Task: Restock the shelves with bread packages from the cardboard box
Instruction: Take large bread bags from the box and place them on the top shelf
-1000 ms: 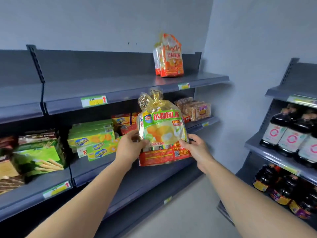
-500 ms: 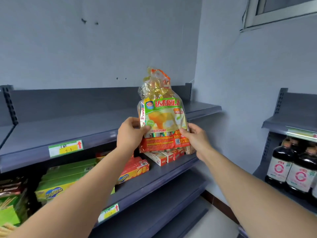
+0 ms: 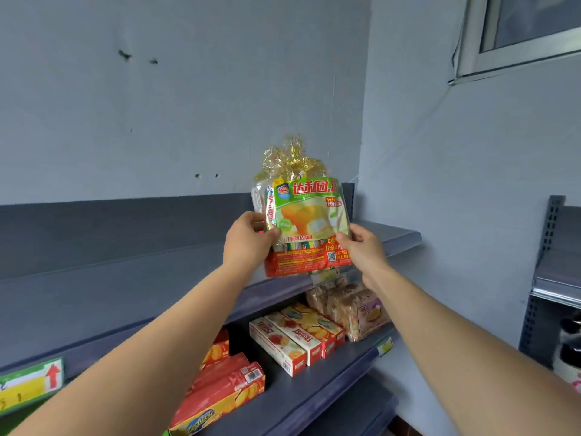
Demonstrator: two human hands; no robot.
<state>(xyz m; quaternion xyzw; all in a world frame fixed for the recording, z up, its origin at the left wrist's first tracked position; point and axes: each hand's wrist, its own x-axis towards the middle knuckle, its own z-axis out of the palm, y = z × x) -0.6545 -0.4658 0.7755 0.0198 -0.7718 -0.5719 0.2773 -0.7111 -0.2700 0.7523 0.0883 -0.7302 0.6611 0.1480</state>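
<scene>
I hold a green and red bread package (image 3: pixel 306 225) with a gold tied top upright in front of the right end of the top grey shelf (image 3: pixel 132 275). My left hand (image 3: pixel 248 243) grips its left edge and my right hand (image 3: pixel 361 250) grips its lower right edge. The package's bottom hangs level with the shelf's front lip. Another package stands just behind it on the shelf, mostly hidden. The cardboard box is out of sight.
On the shelf below (image 3: pixel 330 382) lie red and white biscuit boxes (image 3: pixel 295 341), orange boxes (image 3: pixel 226 388) and clear bread bags (image 3: pixel 352 309). A second rack (image 3: pixel 553 278) stands at right, with a corner wall and a window (image 3: pixel 528 29) above.
Both hands raised the package from the middle shelf level up to the top shelf's right end, and my view tilted upward.
</scene>
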